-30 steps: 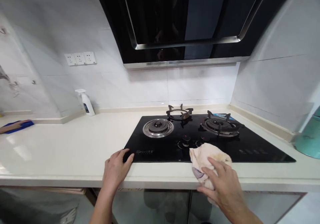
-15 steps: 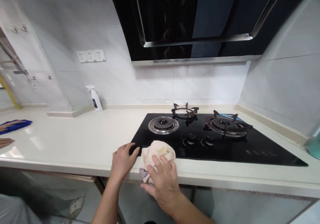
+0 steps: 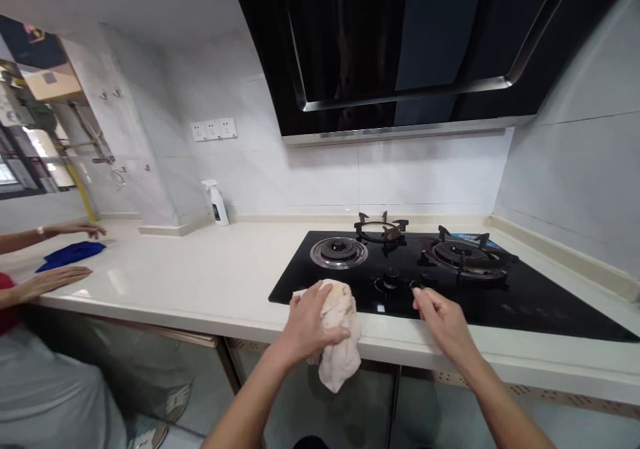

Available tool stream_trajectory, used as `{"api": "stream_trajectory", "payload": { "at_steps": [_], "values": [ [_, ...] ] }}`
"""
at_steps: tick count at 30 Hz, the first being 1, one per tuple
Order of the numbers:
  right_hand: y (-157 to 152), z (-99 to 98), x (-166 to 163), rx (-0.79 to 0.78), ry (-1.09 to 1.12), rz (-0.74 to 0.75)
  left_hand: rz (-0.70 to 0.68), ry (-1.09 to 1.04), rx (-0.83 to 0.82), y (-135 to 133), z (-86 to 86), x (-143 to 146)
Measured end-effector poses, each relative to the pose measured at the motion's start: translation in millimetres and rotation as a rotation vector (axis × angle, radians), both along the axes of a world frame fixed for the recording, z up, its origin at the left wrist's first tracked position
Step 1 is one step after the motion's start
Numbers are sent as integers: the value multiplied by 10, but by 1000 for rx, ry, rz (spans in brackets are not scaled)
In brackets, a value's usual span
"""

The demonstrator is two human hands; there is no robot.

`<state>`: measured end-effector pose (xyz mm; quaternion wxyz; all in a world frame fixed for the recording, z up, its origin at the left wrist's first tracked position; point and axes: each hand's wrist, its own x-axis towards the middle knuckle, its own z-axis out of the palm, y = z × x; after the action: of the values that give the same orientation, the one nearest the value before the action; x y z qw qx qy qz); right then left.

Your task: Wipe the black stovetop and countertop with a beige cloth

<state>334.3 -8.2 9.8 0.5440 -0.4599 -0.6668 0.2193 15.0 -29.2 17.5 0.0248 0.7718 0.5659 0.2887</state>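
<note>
Grasping the cloth (image 3: 344, 345) with the left hand (image 3: 307, 322), left of the curled right hand (image 3: 443, 315); cannot tell if gripping anything there.

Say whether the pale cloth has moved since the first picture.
Yes, leftward. Against the hob's left knob, the pale cloth was to its right one second ago; now, in the left hand, it is to the knob's left.

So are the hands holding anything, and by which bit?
The left hand holds the cloth by its bunched upper part, the lower end hanging down. Nothing shows in the right hand.
</note>
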Motion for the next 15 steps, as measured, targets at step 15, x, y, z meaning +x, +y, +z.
{"api": "stream_trajectory", "payload": {
  "at_steps": [15],
  "values": [
    [106,-231,260,-500,407,33,-198,134,244,-189,-563,1720]
  ]
}}
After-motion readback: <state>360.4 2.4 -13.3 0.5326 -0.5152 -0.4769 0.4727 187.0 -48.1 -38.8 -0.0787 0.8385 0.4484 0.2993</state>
